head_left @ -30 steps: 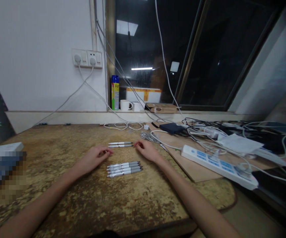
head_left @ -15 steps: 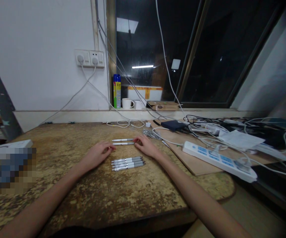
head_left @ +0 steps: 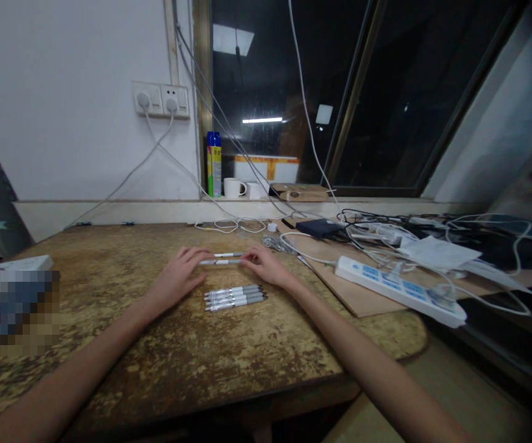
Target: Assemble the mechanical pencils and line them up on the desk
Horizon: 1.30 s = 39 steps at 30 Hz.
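A: What is at the far left?
B: A white box (head_left: 21,264), and below it something too blurry to name. Then there is a white wall socket (head_left: 161,100) with two plugs in it.

A: And next?
B: The left hand (head_left: 180,274). Its fingers reach over the left end of the far pen (head_left: 229,255). Its grip is loose, with the thumb well away from the fingers.

A: What comes after that?
B: A spray can (head_left: 214,165) with a blue top, up by the window (head_left: 270,67). Lower down, the near pen (head_left: 222,263) lies just beside the far pen, and both are between the two hands. Closer to the person, a row of pens (head_left: 234,298) lies side by side on the worn brown surface (head_left: 178,381). A white mug (head_left: 232,187) is next to the can.

A: Where is the right hand (head_left: 266,266)?
B: At the right ends of those two pens. Its fingertips touch the near pen, but I cannot tell if its grip is pinching.

A: And past it?
B: A flat dark box (head_left: 318,228), then a long white power strip (head_left: 399,292), partly on a thin brown board (head_left: 344,292). White papers (head_left: 441,253) lie behind the strip, among lots of wires (head_left: 371,234).
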Available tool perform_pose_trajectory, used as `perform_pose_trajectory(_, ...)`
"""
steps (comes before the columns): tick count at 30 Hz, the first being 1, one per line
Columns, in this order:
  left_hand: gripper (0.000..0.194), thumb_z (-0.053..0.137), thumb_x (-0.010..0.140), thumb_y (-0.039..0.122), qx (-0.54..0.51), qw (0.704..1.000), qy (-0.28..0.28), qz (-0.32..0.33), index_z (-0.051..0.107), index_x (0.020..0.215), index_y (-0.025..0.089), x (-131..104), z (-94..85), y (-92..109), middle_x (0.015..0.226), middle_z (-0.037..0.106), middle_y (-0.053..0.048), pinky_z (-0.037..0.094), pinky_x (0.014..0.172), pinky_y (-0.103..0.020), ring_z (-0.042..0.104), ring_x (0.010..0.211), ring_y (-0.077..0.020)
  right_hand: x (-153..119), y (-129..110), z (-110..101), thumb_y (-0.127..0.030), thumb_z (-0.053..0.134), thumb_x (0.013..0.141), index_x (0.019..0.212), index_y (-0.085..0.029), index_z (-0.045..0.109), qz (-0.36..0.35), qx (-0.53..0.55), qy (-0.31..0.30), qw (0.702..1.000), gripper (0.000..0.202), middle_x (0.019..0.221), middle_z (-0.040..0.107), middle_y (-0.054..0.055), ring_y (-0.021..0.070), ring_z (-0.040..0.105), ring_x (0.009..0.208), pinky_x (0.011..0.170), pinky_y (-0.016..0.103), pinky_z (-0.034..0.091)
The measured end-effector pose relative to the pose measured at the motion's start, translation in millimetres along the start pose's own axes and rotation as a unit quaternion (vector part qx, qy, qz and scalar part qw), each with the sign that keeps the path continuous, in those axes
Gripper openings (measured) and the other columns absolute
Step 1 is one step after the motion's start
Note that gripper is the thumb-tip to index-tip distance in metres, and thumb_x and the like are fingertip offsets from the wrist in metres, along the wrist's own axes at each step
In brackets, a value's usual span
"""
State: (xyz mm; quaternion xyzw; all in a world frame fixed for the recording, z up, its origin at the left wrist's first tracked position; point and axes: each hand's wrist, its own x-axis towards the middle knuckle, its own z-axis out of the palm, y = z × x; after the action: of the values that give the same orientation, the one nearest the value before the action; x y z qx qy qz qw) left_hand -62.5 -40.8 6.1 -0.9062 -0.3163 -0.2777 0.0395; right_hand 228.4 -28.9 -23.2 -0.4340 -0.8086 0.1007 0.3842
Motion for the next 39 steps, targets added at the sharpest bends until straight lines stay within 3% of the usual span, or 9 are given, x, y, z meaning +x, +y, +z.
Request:
perform_pose_trajectory(5,0.035,0.047,0.104,0.029,0.016,0.999,-0.026,0.01,0.055,0.137,0.024,0,-3.0,1,0.134,0.06,-0.009,0.042,0.108,-0.042,0.054,0.122,-0.0256,4,-19,3,-0.033,0.064,0.096,0.101,-0.015,0.074,0.005,0.09,-0.011,0.996,0.021,0.101,0.072,0.008,0.019,0.062,0.096,0.086,0.031,0.046)
perform_pose_trajectory(10,0.036,0.035,0.108,0.033,0.038,0.999,0.0,0.016,0.061,0.129,0.022,1,-7.7,0,0.122,0.064,-0.01,0.047,0.098,-0.04,0.06,0.111,-0.0252,2,-33,2,-0.033,0.061,0.097,0.104,-0.016,0.07,0.003,0.11,-0.012,0.994,0.02,0.103,0.071,0.007,0.0182,0.062,0.097,0.088,0.031,0.047)
perform_pose_trajectory(15,0.038,0.035,0.108,0.035,0.038,0.999,-0.013,0.007,0.06,0.135,0.024,2,-9.3,3,0.121,0.067,-0.008,0.046,0.098,-0.04,0.062,0.111,-0.0256,-1,-42,1,-0.034,0.063,0.097,0.112,-0.018,0.064,-0.04,0.027,-0.044,0.998,0.022,0.102,0.068,0.006,0.0189,0.06,0.094,0.086,0.031,0.046)
perform_pose_trajectory(20,0.036,0.037,0.108,0.042,0.046,0.998,-0.015,-0.043,0.062,0.122,0.019,2,-10.0,7,0.116,0.07,-0.01,0.048,0.096,-0.04,0.063,0.106,-0.0264,1,-44,0,-0.029,0.047,0.106,0.107,-0.017,0.063,-0.089,-0.106,-0.044,0.989,0.02,0.1,0.068,0.008,0.0206,0.058,0.094,0.087,0.032,0.044)
perform_pose_trajectory(23,0.037,0.036,0.107,0.044,0.068,0.997,-0.011,-0.038,0.062,0.12,0.02,2,-8.9,5,0.117,0.07,-0.01,0.047,0.099,-0.041,0.063,0.107,-0.0269,2,-45,-1,-0.029,0.043,0.107,0.104,-0.017,0.063,-0.099,-0.151,-0.051,0.982,0.023,0.099,0.068,0.009,0.0214,0.059,0.095,0.086,0.033,0.045)
perform_pose_trajectory(32,0.04,0.029,0.109,0.041,0.128,0.991,-0.026,-0.029,0.064,0.114,0.021,3,-6.1,5,0.116,0.072,-0.011,0.048,0.096,-0.041,0.065,0.105,-0.0277,0,-48,4,-0.018,0.043,0.104,0.107,-0.018,0.06,-0.095,-0.204,-0.042,0.973,0.017,0.103,0.072,0.011,0.0225,0.064,0.094,0.086,0.034,0.045)
perform_pose_trajectory(39,0.039,0.028,0.107,0.039,0.079,0.99,-0.056,-0.106,0.063,0.109,0.022,0,0.5,15,0.113,0.074,-0.011,0.05,0.086,-0.038,0.07,0.099,-0.0286,1,-50,3,-0.005,0.049,0.092,0.102,-0.018,0.062,-0.085,-0.233,-0.052,0.967,0.021,0.099,0.073,0.01,0.0245,0.064,0.094,0.088,0.036,0.043)
